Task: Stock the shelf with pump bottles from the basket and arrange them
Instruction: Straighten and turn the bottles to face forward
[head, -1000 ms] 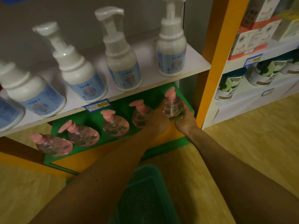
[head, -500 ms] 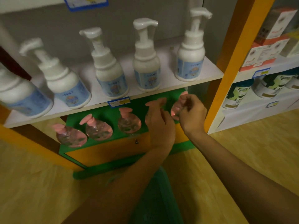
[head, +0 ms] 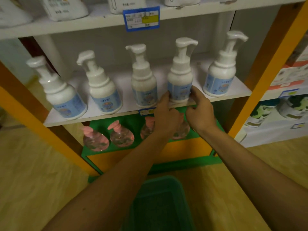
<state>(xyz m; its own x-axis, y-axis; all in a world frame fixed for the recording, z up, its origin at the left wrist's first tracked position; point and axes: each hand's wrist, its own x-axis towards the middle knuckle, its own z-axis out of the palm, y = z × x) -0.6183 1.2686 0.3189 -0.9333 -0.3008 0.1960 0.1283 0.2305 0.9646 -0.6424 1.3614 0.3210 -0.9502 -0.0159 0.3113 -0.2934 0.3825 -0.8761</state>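
The left hand (head: 166, 117) and right hand (head: 200, 112) held one white bottle (head: 180, 77) from both sides, fingers curled on its base. It stood fourth in a row of five on the white shelf (head: 126, 107). Pink bottles (head: 121, 136) sat below. A green basket (head: 160, 205) lay near the person.

A dim shop aisle, seen from where I stand.

Under me runs a pale yellowish wood-grain floor (head: 33, 172). Before me stands a shelving unit with slanted orange side posts (head: 266, 67), a grey back panel (head: 166, 37) and white shelf boards; a blue and yellow price tag (head: 141, 18) hangs on the edge of the upper board. To my right, a neighbouring white shelf unit (head: 275, 135) carries boxes and tubs. The light is low and warm.
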